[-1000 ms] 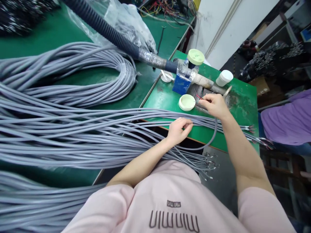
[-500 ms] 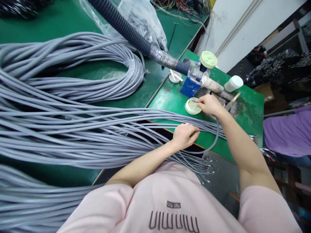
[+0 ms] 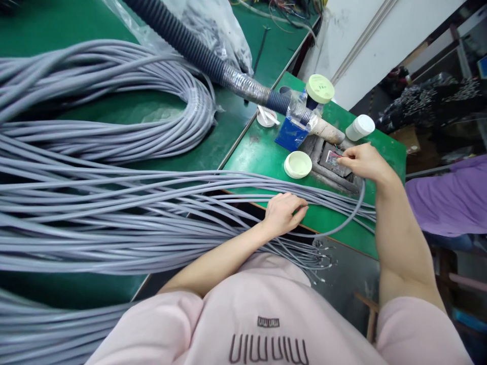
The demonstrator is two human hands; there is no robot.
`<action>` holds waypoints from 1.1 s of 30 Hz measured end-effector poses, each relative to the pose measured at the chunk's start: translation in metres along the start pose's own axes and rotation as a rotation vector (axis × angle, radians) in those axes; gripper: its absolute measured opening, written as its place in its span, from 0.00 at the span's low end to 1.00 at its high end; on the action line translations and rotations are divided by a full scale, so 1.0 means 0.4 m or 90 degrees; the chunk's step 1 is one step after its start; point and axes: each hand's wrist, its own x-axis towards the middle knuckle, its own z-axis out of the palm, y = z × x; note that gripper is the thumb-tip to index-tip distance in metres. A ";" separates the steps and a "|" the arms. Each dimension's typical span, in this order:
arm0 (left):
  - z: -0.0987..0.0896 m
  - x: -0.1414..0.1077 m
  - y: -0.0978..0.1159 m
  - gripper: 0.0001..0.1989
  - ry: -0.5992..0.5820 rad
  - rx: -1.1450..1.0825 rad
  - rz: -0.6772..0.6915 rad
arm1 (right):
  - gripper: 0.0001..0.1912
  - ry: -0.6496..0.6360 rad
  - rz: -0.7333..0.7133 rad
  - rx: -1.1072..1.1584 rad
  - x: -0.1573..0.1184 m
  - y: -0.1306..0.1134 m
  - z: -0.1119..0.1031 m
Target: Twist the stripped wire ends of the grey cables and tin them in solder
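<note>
Right hand, pinched closed, holds a gray cable near its end.

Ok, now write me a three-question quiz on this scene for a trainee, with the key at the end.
1. Multiple choice. The looping grey cable with the bared wires at its end is held by:
A) the left hand
B) the right hand
C) both hands

2. True or false: the pale open tub lies tipped over on its side.

3. Fill in: the box standing just behind that tub is ____ in colour.

Key
1. B
2. False
3. blue
</note>
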 end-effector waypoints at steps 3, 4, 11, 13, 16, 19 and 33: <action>0.001 -0.001 -0.001 0.10 -0.005 0.010 0.000 | 0.15 -0.001 0.069 -0.009 0.016 0.070 0.009; 0.002 -0.001 -0.001 0.10 -0.006 0.010 0.002 | 0.15 0.004 0.083 -0.011 0.025 0.086 0.016; 0.002 -0.002 -0.005 0.10 -0.009 0.009 0.013 | 0.10 0.016 0.146 -0.010 0.077 0.106 0.054; 0.001 -0.001 -0.004 0.09 -0.007 0.012 0.020 | 0.10 0.010 0.163 -0.012 0.087 0.105 0.057; 0.000 -0.001 -0.003 0.09 -0.008 0.015 0.023 | 0.09 -0.001 0.180 -0.016 0.100 0.107 0.061; 0.000 0.000 -0.002 0.09 -0.009 0.017 0.023 | 0.08 -0.007 0.182 -0.017 0.113 0.114 0.066; 0.000 0.001 0.000 0.09 0.008 0.050 0.040 | 0.08 -0.019 0.179 -0.015 0.142 0.130 0.090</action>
